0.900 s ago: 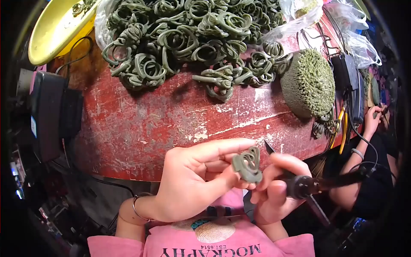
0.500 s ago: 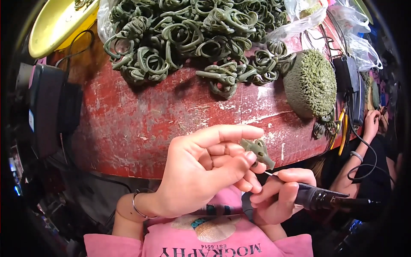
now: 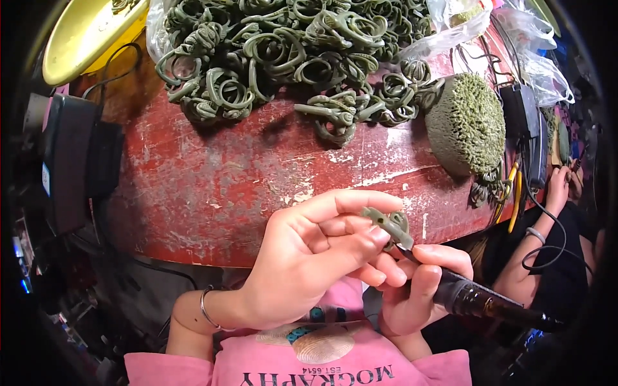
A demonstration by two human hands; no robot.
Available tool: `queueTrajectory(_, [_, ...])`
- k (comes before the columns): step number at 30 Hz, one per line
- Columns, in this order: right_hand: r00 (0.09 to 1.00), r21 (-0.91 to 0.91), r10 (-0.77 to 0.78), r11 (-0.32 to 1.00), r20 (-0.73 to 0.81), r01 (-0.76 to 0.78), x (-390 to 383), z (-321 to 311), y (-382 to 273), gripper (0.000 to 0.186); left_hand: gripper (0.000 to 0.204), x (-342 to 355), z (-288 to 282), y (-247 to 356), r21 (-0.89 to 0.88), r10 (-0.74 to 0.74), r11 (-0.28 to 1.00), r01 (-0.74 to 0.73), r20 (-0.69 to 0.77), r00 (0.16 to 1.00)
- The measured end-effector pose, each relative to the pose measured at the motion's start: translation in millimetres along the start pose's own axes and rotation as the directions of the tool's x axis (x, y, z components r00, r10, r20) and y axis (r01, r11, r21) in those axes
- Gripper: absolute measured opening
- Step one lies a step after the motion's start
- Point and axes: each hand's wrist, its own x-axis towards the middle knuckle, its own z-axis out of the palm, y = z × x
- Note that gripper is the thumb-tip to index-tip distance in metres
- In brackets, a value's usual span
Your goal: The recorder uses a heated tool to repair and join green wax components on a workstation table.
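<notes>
My left hand (image 3: 299, 267) is closed in a pinch on a small green openwork piece (image 3: 389, 226), which looks like a wax casting with loops and holes. Its thumb and fingertips grip one end, and the index finger arches over the top. My right hand (image 3: 415, 293) is wrapped round a dark pen-shaped tool (image 3: 479, 299) with a thin tip. That tip reaches the lower end of the green piece; whether it touches is hard to see. Beyond my hands lies a big heap of similar green ring-shaped pieces (image 3: 277, 55) on the red table (image 3: 193, 186).
A thick, rough-topped green block (image 3: 467, 125) stands at the right, beside yellow-handled pliers (image 3: 517, 199) and a black box with cables (image 3: 520, 109). Far left are a yellow basin (image 3: 80, 42) and a dark device (image 3: 74, 164). Another person's arm (image 3: 537, 248) is at the far right.
The green piece has been turned in my left fingers, so a loop now shows on its far side. My right hand and the tool have shifted slightly, the tool's rear end now tilting lower.
</notes>
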Motion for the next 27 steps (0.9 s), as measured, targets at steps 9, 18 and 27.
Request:
queueTrajectory(9, [0.997, 0.018, 0.012, 1.000, -0.083, -0.011, -0.2, 9.0, -4.7, 0.035, 0.034, 1.1, -2.4, -2.3, -0.019, -0.011, 1.000, 0.011, 0.001, 1.000])
queueTrajectory(18, [0.998, 0.071, 0.024, 0.997, -0.051, -0.021, 3.0, 10.2, -7.9, 0.032, 0.030, 0.9, -1.9, -1.9, -0.080, -0.021, 0.997, 0.021, -0.004, 1.000])
queueTrajectory(27, [0.999, 0.015, 0.020, 1.000, -0.050, -0.019, 1.8, 6.3, -4.0, 0.032, 0.029, 2.0, -1.9, -0.9, -0.088, -0.030, 0.996, 0.027, -0.031, 0.999])
